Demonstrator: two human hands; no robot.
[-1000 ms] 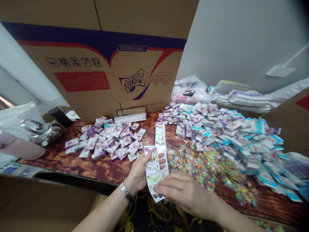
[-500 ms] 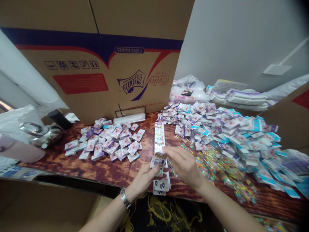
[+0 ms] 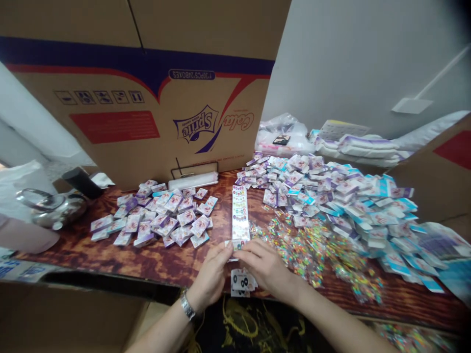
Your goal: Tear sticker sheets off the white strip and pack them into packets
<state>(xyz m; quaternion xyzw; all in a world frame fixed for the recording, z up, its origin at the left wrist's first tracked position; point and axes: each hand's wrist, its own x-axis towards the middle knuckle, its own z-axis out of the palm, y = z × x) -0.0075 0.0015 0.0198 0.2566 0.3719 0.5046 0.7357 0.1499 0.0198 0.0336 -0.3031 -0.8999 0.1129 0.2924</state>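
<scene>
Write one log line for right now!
left hand: holds stickers | right hand: holds same stickers | long strip: on table, beyond hands

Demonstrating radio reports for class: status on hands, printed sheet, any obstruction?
Left hand, right hand gripping printed sheet. Colourful packets near right hand; no blockage seen.

The big carton (image 3: 125, 162) is matt cardboard; before it lies a smooth, paper-like strip (image 3: 240, 213), left of its base a shiny metal kettle (image 3: 61, 211).

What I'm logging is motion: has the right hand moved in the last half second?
Yes: the right hand moved farther from the Sprite carton, slightly left.
</scene>
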